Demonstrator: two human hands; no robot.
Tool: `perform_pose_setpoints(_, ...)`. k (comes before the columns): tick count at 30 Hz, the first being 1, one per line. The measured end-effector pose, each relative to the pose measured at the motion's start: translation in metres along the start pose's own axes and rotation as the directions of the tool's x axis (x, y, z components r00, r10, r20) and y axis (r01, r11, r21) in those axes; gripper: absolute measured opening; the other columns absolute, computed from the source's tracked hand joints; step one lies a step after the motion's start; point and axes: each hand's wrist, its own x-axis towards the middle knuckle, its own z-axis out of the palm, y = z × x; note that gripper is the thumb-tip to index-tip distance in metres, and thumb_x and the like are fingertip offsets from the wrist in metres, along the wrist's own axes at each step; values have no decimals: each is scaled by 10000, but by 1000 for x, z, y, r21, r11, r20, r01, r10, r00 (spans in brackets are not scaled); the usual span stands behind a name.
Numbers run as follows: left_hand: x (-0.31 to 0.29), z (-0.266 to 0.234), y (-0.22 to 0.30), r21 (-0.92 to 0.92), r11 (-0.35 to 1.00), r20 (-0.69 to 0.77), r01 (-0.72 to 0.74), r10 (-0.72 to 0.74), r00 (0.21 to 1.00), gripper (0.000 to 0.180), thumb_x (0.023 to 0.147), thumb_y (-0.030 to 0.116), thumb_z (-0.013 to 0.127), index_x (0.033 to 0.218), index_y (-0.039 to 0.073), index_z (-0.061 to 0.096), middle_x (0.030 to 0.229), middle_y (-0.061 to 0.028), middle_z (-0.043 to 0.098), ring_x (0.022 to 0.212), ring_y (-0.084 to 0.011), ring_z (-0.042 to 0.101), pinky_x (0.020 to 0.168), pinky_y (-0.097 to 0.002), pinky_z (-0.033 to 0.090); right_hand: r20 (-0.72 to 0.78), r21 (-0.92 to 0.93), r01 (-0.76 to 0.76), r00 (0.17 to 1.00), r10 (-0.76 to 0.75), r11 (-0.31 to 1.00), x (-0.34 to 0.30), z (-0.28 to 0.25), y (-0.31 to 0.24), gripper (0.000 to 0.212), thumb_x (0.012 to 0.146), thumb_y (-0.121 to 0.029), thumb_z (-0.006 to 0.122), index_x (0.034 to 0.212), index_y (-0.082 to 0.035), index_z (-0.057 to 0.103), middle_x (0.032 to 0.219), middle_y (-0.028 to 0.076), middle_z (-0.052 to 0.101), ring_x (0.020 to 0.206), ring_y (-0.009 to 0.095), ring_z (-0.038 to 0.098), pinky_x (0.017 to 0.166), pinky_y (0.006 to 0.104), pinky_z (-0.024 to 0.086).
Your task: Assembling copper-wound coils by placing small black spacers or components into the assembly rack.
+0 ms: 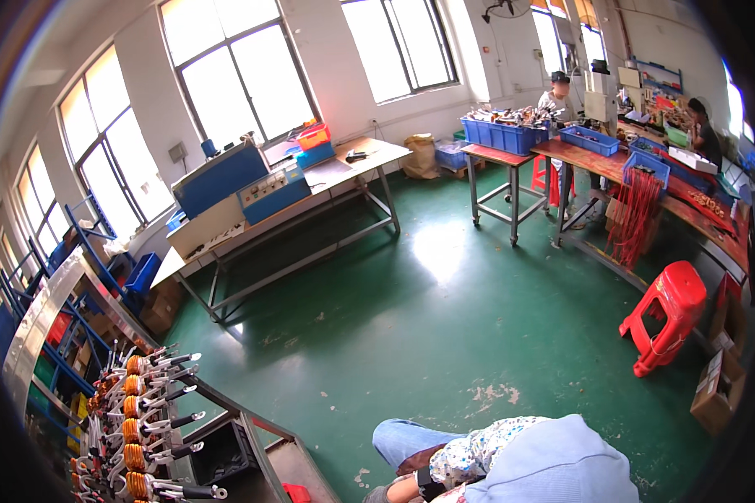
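At the lower edge, an arm in a floral sleeve (470, 453) with a black wristband (428, 484) comes in beside light blue clothing (554, 461); it looks like my right arm. Only a small part of my right hand (378, 495) shows, in what seems a grey glove. The frame cuts off its fingers, so anything it holds is hidden. My left hand is out of sight. Left of the arm stands a row of orange wire-wound coils (132, 430) with white leads, black sleeves and metal lugs. No hand touches them.
A black crate (220, 453) sits on a metal cart beside the coils. Beyond the green floor stands a long table (369, 155) with a blue machine (273, 186). At right are a red stool (667, 310), cardboard boxes (720, 390), and a workbench (596, 159) where two people sit.
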Motion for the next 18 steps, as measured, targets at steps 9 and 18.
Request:
perform_pose_setpoints(9, 21, 14, -17, 54, 982, 307, -183, 158, 939, 96, 862, 145, 566, 929, 130, 499, 764, -28, 498, 730, -160, 482, 624, -263, 440, -35, 706, -158, 966, 258, 691, 32, -26, -12, 386, 735, -428, 639, 715, -43, 639, 586, 72, 594, 548, 186, 582, 518, 337, 446)
perform_pose_setpoints(18, -28, 29, -18, 184, 946, -82, -267, 285, 955, 138, 879, 159, 539, 991, 94, 491, 873, -64, 540, 849, -196, 521, 823, -325, 435, -51, 883, -149, 912, 408, 445, 43, 70, 9, 321, 726, -367, 647, 708, -47, 639, 579, 68, 594, 525, 176, 576, 512, 331, 447)
